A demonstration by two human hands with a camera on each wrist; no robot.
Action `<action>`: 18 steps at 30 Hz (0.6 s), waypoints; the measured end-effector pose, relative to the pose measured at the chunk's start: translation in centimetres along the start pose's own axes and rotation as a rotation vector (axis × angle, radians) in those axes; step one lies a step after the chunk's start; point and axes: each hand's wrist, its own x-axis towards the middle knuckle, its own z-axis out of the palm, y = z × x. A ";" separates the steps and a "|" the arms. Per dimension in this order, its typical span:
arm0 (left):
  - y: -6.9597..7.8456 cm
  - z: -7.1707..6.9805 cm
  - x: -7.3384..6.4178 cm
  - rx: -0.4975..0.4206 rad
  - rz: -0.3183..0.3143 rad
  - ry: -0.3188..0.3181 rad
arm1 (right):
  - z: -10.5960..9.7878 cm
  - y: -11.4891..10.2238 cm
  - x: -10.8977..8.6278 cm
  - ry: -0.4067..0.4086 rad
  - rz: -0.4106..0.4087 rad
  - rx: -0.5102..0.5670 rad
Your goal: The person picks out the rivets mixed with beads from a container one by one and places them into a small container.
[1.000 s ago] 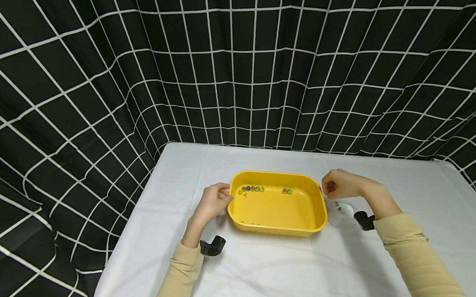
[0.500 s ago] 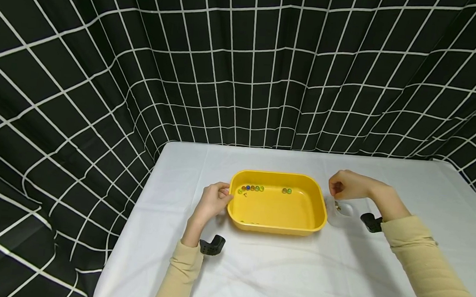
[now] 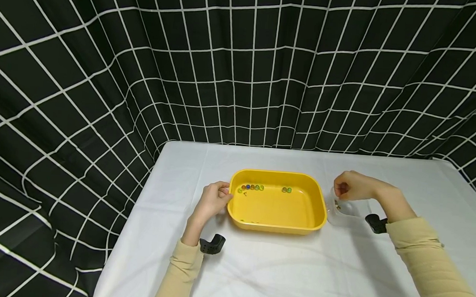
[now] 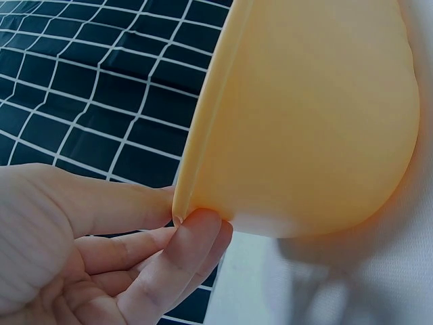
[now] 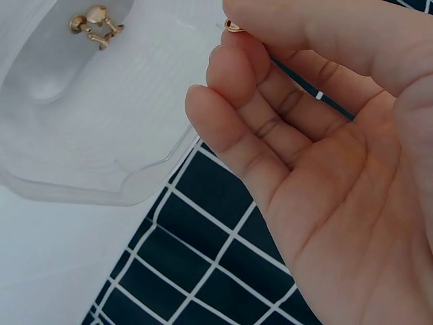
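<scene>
My left hand [image 3: 213, 201] pinches the left rim of a yellow plastic tub [image 3: 276, 213], thumb on one side and fingers on the other in the left wrist view. Over a clear plastic container [image 5: 74, 189] to the tub's right is my right hand [image 3: 353, 185]. Its thumb and index finger pinch a small gold thumbtack [image 5: 235, 26], mostly hidden by the fingertips. Several more gold thumbtacks [image 5: 98, 26] lie clustered in the container. Inside the tub, several coloured glass marbles [image 3: 253, 187] line the far wall, with one gold tack [image 3: 245, 194] near the left end.
A white cloth covers the table [image 3: 271, 270]. Behind and to the left hangs a black curtain [image 3: 268, 77] with a white grid. Each wrist wears a black band mount [image 3: 212, 244]. Two marbles [image 3: 286, 189] sit apart from the row in the tub.
My right hand has moved right, from beside the tub's right rim to over the clear container. My left hand has stayed on the tub's rim.
</scene>
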 end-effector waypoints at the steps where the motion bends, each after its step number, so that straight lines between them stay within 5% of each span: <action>1: 0.0 0.0 0.0 -0.002 -0.003 0.000 | 0.0 0.1 0.0 0.000 -0.001 0.000; 18: 0.0 0.0 -0.1 0.005 -0.005 -0.005 | 0.1 0.9 -0.7 0.008 0.003 -0.008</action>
